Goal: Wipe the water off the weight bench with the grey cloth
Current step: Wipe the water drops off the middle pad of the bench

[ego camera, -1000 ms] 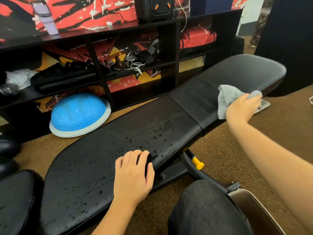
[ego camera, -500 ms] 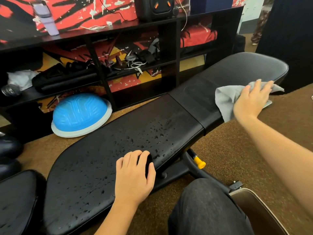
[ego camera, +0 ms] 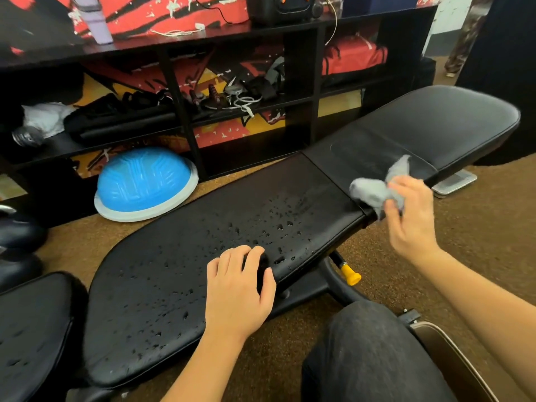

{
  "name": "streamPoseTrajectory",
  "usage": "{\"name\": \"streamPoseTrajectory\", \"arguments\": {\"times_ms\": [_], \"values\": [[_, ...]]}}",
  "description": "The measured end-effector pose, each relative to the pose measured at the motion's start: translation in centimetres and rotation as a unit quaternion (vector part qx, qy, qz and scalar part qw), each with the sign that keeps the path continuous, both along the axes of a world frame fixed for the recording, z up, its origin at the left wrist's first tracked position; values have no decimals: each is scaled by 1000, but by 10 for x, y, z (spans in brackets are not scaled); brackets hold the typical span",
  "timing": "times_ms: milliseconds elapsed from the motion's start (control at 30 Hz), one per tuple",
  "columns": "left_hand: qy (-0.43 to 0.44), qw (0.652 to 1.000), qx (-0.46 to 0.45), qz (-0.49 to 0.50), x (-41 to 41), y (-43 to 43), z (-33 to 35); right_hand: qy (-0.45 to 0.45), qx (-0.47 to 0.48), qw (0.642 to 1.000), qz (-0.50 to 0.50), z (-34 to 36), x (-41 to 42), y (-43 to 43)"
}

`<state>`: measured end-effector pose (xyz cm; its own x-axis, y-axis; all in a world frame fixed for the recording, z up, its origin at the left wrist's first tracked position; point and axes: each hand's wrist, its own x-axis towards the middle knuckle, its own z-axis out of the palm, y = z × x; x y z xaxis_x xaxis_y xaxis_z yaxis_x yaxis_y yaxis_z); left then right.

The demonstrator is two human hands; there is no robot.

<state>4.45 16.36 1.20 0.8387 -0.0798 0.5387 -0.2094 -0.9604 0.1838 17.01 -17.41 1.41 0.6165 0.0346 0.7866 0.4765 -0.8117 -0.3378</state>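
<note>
The black weight bench (ego camera: pixel 179 256) runs from lower left to upper right. Its long near pad is dotted with water drops (ego camera: pixel 272 224); the far pad (ego camera: pixel 435 123) looks dry. My right hand (ego camera: pixel 412 219) grips the bunched grey cloth (ego camera: pixel 374 190) at the seam between the two pads, near the bench's front edge. My left hand (ego camera: pixel 237 291) rests on the front edge of the wet pad, fingers curled over it.
A blue half-ball trainer (ego camera: pixel 145 184) lies on the brown carpet behind the bench. A black shelf unit (ego camera: pixel 179 117) full of gear lines the wall. A yellow adjustment knob (ego camera: pixel 351 277) sticks out under the bench. My knee (ego camera: pixel 371 352) is at the bottom.
My right hand has dragged the cloth left and toward me, from the far pad down to the seam, and the cloth is now bunched. My left hand has stayed put.
</note>
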Motion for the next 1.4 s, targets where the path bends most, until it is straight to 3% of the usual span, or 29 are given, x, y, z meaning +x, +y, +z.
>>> {"name": "streamPoseTrajectory", "arguments": {"times_ms": [133, 300, 367, 433, 533, 667, 767, 933, 1000, 1100, 1200, 1400], "values": [[-1, 1000, -2, 1, 0, 0, -1, 75, 136, 975, -161, 3, -12, 33], [-3, 1000, -12, 1, -2, 0, 1, 127, 107, 986, -4, -15, -51, 76], [-1, 1000, -15, 3, -2, 1, 1, 150, 138, 979, 20, 0, -57, 67], [1, 1000, -17, 5, -3, 1, 1, 169, 234, 957, -18, 17, -60, 63], [4, 1000, -19, 6, -4, 1, 3, 216, 397, 887, -93, 28, -61, 84], [36, 999, -33, 17, -4, 4, 5, 287, 402, 863, -110, 24, -77, 135], [40, 997, -61, 15, -5, 8, 7, 268, 425, 855, -132, 30, -82, 145], [19, 998, -60, 10, -11, 15, 5, 258, 522, 790, -188, 28, -59, 160], [15, 998, -67, 10, -13, 16, 5, 243, 525, 793, -190, 16, -72, 189], [12, 998, -68, 7, -12, 16, 5, 258, 481, 827, -138, -7, -116, 237], [22, 998, -50, -1, -16, 21, 5, 252, 452, 849, -107, -12, -115, 236], [57, 998, -38, 8, -25, 39, 14, 204, 596, 752, -193, 5, -53, 183]]}}
